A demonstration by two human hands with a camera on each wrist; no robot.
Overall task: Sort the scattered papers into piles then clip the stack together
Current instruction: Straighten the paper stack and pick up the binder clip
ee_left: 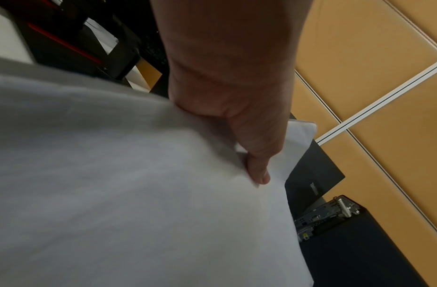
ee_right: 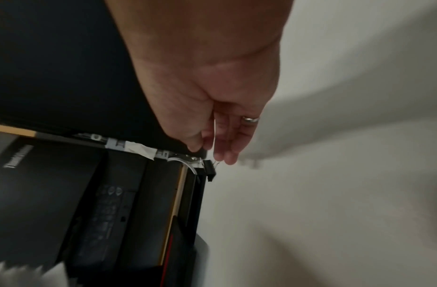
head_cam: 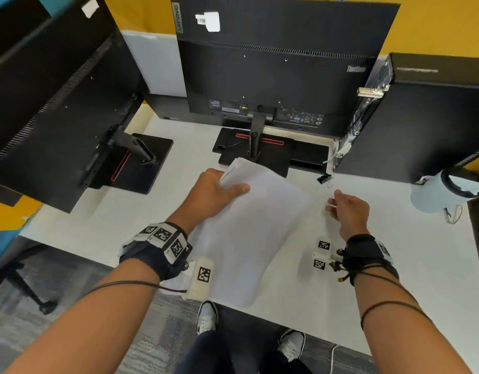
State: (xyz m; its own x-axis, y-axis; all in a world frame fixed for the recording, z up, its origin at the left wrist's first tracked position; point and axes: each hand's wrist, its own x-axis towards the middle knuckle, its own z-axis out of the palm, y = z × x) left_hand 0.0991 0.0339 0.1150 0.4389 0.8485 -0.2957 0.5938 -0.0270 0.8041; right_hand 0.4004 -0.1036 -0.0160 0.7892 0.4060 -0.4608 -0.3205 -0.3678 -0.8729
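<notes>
While the left hand pinches the far left corner of the paper stack mid-desk, the right hand hovers loose-fingered, gripping nothing, just short of the binder clip near the far edge by the monitor base. Risks: one-corner grip lets sheets fan or sag; clip could skid under the base. Clip wires blurred; fingers under the stack hidden.

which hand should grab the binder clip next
Right. The right hand is free, with loose fingers close to the binder clip on the desk. The left hand grips the paper stack.
</notes>
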